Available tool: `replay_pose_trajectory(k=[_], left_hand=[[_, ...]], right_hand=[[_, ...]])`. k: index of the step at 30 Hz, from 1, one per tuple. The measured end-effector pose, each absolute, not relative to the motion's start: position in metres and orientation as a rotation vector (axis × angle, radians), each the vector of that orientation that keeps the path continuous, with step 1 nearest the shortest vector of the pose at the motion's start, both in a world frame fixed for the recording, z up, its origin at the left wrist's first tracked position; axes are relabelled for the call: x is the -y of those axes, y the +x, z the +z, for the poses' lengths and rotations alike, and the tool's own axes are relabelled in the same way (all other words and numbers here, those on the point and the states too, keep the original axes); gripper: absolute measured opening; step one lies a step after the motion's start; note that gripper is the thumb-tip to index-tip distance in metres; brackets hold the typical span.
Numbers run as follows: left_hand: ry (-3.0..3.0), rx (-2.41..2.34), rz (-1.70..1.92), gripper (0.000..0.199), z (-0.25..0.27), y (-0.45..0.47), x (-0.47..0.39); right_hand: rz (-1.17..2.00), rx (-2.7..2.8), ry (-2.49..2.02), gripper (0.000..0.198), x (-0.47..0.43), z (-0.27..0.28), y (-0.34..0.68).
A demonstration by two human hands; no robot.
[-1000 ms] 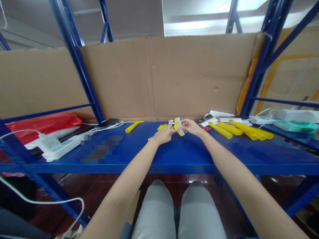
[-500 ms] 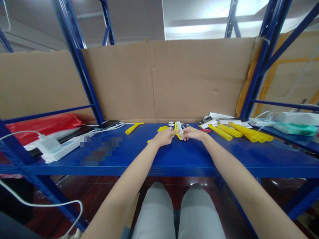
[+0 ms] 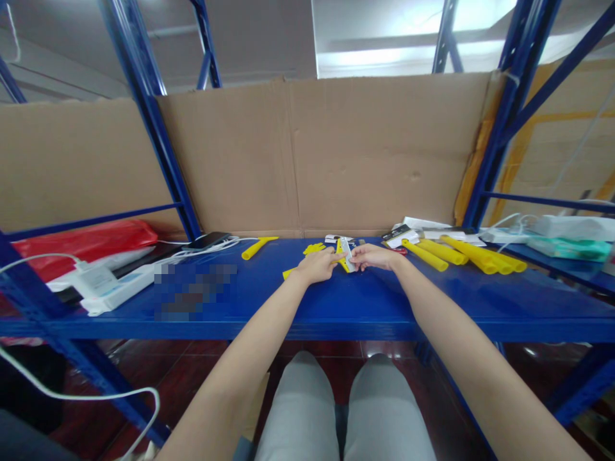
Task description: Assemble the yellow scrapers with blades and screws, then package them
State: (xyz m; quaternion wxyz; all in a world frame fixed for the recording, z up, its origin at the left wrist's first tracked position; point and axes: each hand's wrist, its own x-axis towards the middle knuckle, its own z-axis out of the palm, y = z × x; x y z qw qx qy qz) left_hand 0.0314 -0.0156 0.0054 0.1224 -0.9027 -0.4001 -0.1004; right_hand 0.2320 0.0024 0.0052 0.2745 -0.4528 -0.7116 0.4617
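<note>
My left hand [image 3: 316, 266] is closed around a yellow scraper [image 3: 339, 247], whose handle end pokes out at the left below the wrist. The scraper's wide head points right, toward my other hand. A flat, whitish-silver plate [image 3: 346, 250] lies against that head. My right hand [image 3: 372, 257] pinches the plate's edge between thumb and fingers. Just behind my left hand lie small yellow pieces [image 3: 314, 247]. A white card-like item [image 3: 331, 238] rests near the back, and a red-handled item [image 3: 400, 251] is partly hidden by my right hand.
Several yellow handles [image 3: 473, 255] lie at right beside white-and-black packets [image 3: 400, 235]. Another yellow scraper [image 3: 258, 247] is at left. A white power strip [image 3: 122, 288] with cables and a red bag [image 3: 91, 243] sit farther left. Cardboard [image 3: 375, 153] backs the blue shelf [image 3: 365, 307].
The plate has tilted slightly against the scraper head, its lower end a little lower. My right hand has shifted slightly; my left hand keeps its grip in nearly the same place.
</note>
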Motion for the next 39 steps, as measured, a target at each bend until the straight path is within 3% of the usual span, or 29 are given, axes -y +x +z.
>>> replay_pose_trajectory(k=[23, 32, 39], left_hand=[[-2.603, 1.210, -0.376, 0.049, 0.001, 0.029, 0.007], [-2.243, 1.870, -0.520, 0.051, 0.018, 0.005, 0.009], [-2.103, 2.047, -0.598, 0.052, 0.021, 0.003, 0.011]], right_hand=[[0.903, 1.953, -1.271, 0.020, -0.010, 0.001, 0.226], [0.205, 2.019, -1.423, 0.014, -0.019, -0.003, 0.228], [-0.046, 2.314, -1.493, 0.026, -0.023, 0.004, 0.194]])
